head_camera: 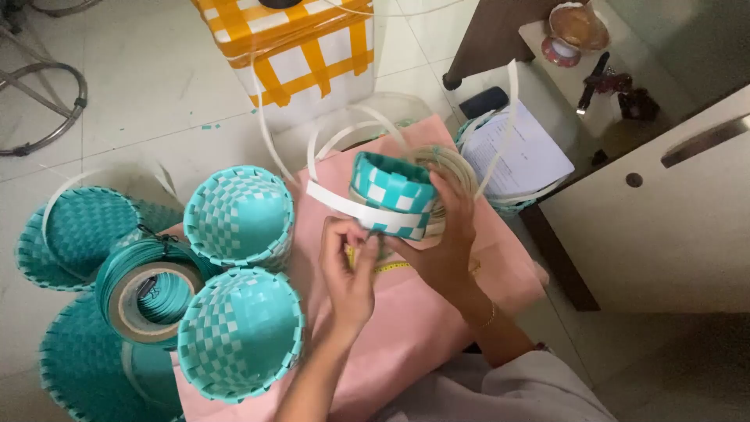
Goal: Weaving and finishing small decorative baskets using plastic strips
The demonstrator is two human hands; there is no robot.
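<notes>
**Hands working a small teal-and-white woven basket over a pink cloth**

A pink cloth (pixel 437 312) is covering the person's lap and is serving as the work surface. On its left edge two finished teal woven baskets are standing open side up, one farther (pixel 238 215) and one nearer (pixel 238 332), just beside each other. To their left, on the tiled floor, flat teal woven pieces (pixel 74 234) are lying around a coil of teal strip (pixel 148 293). A yellow-and-white checked box (pixel 293 47) is standing beyond the cloth.

Above the middle of the cloth, the small half-woven basket (pixel 391 195) is being held tilted on its side, with long white strips (pixel 336 141) arching up out of it.

The right hand (pixel 449 234) is gripping the basket, fingers wrapping its far side and rim. The left hand (pixel 348 270) is pinching closed on the end of a white strip (pixel 355 209) that is crossing the basket's wall. A yellow measuring tape (pixel 391 267) is lying on the cloth just beneath both hands.
</notes>
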